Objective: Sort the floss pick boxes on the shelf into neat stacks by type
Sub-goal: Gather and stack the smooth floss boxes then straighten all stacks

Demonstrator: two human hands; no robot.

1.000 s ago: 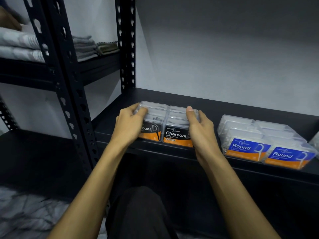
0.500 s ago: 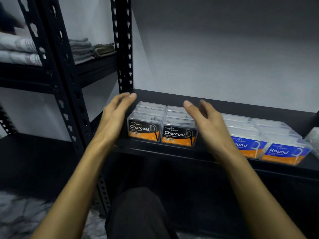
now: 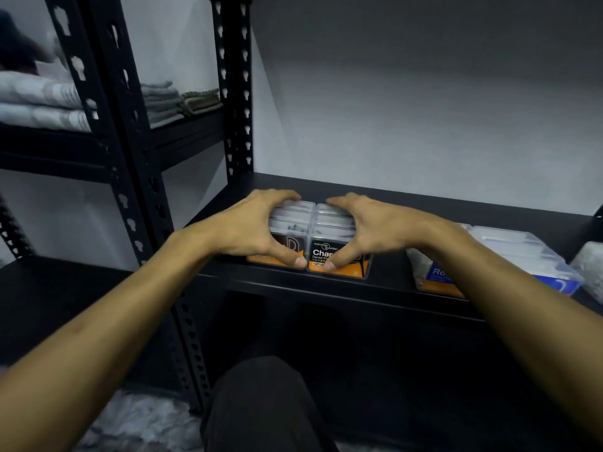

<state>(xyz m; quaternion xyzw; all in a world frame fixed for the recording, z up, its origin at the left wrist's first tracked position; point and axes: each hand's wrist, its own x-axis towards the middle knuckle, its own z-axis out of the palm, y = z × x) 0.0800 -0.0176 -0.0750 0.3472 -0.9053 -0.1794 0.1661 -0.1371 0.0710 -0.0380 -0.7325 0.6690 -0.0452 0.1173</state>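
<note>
The Charcoal floss pick boxes [image 3: 329, 236] are clear, glossy plastic with smooth lids and printed black-and-orange paper labels. The Round floss pick boxes [image 3: 509, 249] show the same shiny clear plastic. The shelf [image 3: 424, 203] and its perforated uprights [image 3: 233, 93] look like matt black painted metal. Folded towels [image 3: 42, 99] are soft, napped cloth.

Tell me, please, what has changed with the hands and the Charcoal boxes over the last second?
Both hands let go and lifted off half a second ago. Now the left hand and right hand grip the Charcoal boxes again, fingers behind, thumbs in front. The Round boxes stayed put.
</note>
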